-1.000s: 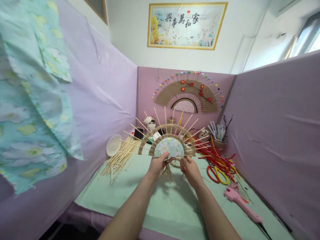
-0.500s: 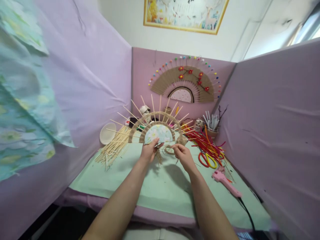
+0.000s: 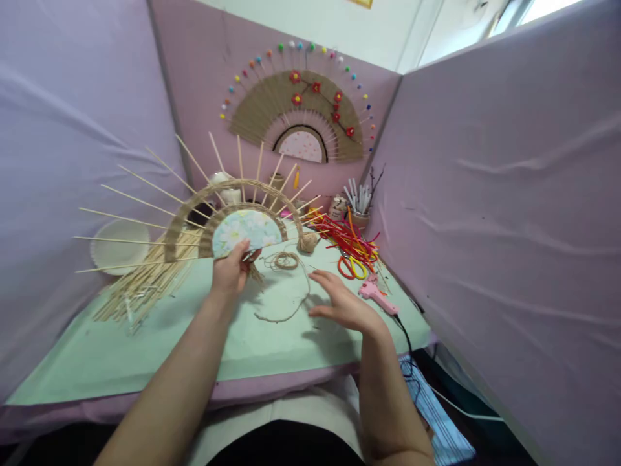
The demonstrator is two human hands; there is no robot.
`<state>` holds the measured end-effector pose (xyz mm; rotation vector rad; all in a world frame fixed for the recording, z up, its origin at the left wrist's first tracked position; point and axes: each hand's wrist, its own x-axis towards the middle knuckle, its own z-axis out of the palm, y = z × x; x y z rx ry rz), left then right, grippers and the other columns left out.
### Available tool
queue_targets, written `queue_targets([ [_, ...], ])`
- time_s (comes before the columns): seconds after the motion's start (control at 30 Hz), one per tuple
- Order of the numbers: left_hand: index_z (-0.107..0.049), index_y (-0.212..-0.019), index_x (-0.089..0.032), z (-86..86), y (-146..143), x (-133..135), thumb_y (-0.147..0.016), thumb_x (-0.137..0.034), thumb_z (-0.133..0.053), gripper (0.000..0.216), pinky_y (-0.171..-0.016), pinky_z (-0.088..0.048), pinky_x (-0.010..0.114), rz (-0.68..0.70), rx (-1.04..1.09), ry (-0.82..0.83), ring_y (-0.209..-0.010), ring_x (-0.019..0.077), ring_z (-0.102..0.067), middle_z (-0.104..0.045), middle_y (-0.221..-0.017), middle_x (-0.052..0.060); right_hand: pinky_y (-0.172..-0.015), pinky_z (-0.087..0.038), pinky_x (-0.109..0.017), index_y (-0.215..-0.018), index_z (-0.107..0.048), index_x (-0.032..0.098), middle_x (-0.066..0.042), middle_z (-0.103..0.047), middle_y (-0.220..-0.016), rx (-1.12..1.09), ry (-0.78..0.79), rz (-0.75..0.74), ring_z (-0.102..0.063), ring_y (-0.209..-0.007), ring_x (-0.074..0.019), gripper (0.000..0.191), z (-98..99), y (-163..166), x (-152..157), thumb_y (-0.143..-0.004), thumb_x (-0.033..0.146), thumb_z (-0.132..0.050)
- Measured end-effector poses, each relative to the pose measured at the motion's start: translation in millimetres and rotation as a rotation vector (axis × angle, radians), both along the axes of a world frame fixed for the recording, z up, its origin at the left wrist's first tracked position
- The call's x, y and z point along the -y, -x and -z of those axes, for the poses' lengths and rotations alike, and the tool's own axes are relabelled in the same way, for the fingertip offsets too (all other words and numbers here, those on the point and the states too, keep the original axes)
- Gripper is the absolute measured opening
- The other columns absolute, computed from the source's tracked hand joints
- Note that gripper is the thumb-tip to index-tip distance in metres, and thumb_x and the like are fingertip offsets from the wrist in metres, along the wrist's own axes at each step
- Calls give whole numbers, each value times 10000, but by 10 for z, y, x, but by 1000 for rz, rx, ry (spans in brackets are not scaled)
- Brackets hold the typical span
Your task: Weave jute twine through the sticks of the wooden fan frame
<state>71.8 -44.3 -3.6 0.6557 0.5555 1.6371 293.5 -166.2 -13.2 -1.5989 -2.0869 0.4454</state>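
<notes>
My left hand [image 3: 233, 270] is closed on the lower edge of a half-round fan frame [image 3: 246, 231]. The frame has a flowered pale-blue centre, thin wooden sticks fanning outward, and two bands of woven brown twine. A bundle of loose twine ends [image 3: 255, 273] hangs below that hand. My right hand [image 3: 342, 299] is off the frame, fingers stretched and apart, with nothing in it. Just left of it, a loose length of twine [image 3: 286, 320] curves over the green cloth. A coil of twine [image 3: 284, 261] and a twine ball [image 3: 307, 243] lie behind it.
Loose wooden sticks [image 3: 145, 278] and a white bowl [image 3: 120, 247] are on the left. At right are red pipe cleaners [image 3: 347, 234], scissors [image 3: 352, 266] and a pink glue gun [image 3: 377, 294] with a cord. A finished fan [image 3: 272, 97] hangs on the back panel.
My right hand has let go of the twine, drawn back from the frame and opened. The view has swung right and down. My left hand keeps its hold on the frame.
</notes>
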Motion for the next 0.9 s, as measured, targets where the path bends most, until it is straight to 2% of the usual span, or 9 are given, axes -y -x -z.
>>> queue_targets([
  [0.1,-673,-933,-234,-6,9,-7,-605,-123,-777,362,-697,-591,289,-17,4,-18,-776,146,-679,-732,-947,1,-1077,-323,-428,-1342,-509,144,-181,-529,-1335,135,-86,396,-448,-1280,-302,597,61,-450,170,-795,327,-666],
  [0.17,-668,-945,-244,-7,14,-3,-613,-132,-775,366,-704,-585,279,-25,-3,-20,-775,140,-678,-729,-951,-1,-1008,-370,-430,-1297,-554,129,-195,-600,-1211,246,-50,633,-523,-1179,-320,521,155,-742,251,-816,314,-628],
  [0.3,-666,-967,-246,12,21,-6,-609,-140,-781,391,-708,-576,260,-42,0,-23,-763,130,-674,-728,-935,0,-920,-394,-439,-1320,-547,86,-251,-602,-1174,398,94,834,-549,-1124,-368,581,391,-1128,311,-862,444,-545],
  [0.4,-676,-952,-226,36,23,-13,-596,-142,-788,383,-688,-576,255,-35,10,-15,-747,131,-672,-730,-913,8,-891,-400,-405,-1313,-560,96,-238,-609,-1159,428,172,845,-565,-1100,-349,583,530,-1213,278,-867,470,-527],
  [0.5,-678,-958,-215,53,21,-9,-589,-147,-791,392,-713,-576,265,-10,11,-12,-752,128,-674,-732,-930,12,-835,-414,-375,-1251,-612,121,-218,-629,-1094,410,172,840,-582,-1056,-331,535,608,-1200,231,-862,477,-522],
  [0.67,-672,-1008,-226,57,14,14,-587,-158,-798,445,-719,-572,263,10,4,6,-750,127,-679,-737,-936,14,-780,-423,-362,-1077,-692,122,-197,-651,-974,362,84,798,-602,-948,-305,422,553,-1186,293,-829,422,-529],
  [0.77,-668,-1021,-222,55,4,37,-578,-167,-807,468,-719,-579,281,21,5,8,-761,140,-680,-734,-927,14,-745,-443,-361,-1046,-691,129,-162,-666,-919,186,-23,691,-605,-844,-276,435,405,-1221,417,-791,441,-528],
  [0.83,-669,-1024,-214,50,-4,59,-569,-166,-815,481,-732,-584,299,31,10,7,-774,148,-678,-732,-919,16,-721,-458,-360,-1026,-689,145,-141,-677,-928,-9,-97,622,-604,-817,-266,474,295,-1228,492,-747,507,-562],
  [0.9,-670,-1036,-210,42,-15,88,-561,-164,-822,501,-736,-586,306,39,12,9,-782,155,-678,-729,-903,15,-684,-471,-352,-1052,-673,167,-121,-682,-935,-243,-158,614,-606,-790,-249,521,203,-1179,536,-724,563,-590],
])
